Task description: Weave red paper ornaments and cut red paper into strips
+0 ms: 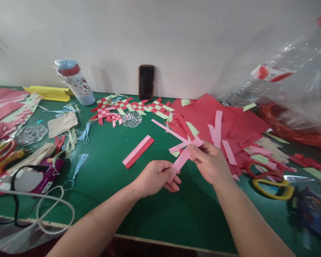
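A pink paper strip stretches slantwise between my two hands above the green table. My left hand pinches its lower end between thumb and fingers. Around its upper end, where more pink paper crosses, the fingers of my right hand are closed. Just beyond that hand a narrow pink strip points to the upper left; whether it is held or lies on the table I cannot tell. To the left of my hands, a pink and red paper strip lies flat.
Red paper with scraps is heaped behind my right hand. Woven paper pieces and a tray of small beads lie before an upright phone. Scissors lie right; a bottle, tassels and a white cable are left.
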The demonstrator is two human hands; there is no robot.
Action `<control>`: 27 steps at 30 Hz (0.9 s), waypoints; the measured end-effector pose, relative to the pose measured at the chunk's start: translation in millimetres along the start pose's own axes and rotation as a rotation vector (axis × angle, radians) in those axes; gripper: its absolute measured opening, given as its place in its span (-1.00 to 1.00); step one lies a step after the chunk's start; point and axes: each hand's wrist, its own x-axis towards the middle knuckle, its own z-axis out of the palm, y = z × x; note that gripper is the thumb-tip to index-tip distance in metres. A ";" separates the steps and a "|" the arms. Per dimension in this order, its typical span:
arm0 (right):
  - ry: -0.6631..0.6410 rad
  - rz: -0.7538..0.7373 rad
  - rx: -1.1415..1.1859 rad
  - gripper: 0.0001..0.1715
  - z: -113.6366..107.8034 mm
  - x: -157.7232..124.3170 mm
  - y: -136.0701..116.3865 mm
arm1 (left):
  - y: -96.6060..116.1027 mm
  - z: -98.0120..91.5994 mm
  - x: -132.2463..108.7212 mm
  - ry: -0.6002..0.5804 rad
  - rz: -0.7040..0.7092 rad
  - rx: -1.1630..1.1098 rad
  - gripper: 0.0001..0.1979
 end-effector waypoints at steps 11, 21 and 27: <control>-0.147 0.002 -0.097 -0.66 12.4 -13.4 2.1 | 2.5 2.9 -2.8 0.015 0.036 0.070 -0.51; -0.187 -0.036 -0.164 -0.71 16.0 -13.9 7.0 | 0.5 -1.0 -1.5 0.078 0.103 0.257 -0.61; -0.115 -0.084 -0.163 -0.70 10.7 -8.2 9.5 | -3.5 -2.3 -1.0 0.071 0.118 0.341 -0.68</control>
